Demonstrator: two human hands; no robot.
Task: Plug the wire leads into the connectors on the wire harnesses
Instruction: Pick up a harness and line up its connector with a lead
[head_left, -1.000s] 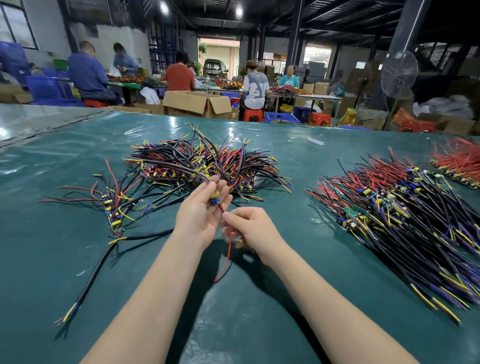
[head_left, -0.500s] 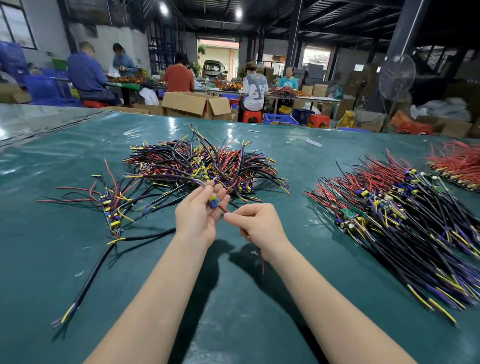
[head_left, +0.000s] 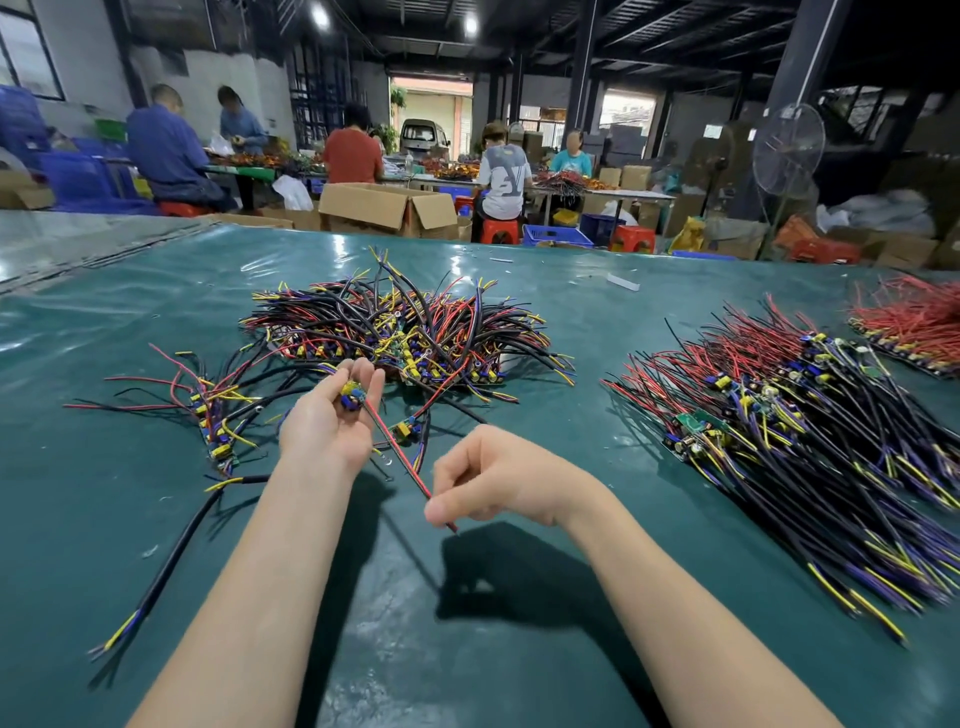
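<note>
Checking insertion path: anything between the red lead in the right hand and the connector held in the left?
Nothing visible. The red lead runs through open air from the right hand up to the connector in the left hand; its tip meets it, seating unclear.

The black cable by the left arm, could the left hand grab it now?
Probably not yet: the left hand is busy holding a small part. The black cable lies uncovered right beside that arm, though.

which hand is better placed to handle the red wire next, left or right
Right, likely: the right hand pinches the red wire near its free end; the left hand is occupied holding the connector.
</note>
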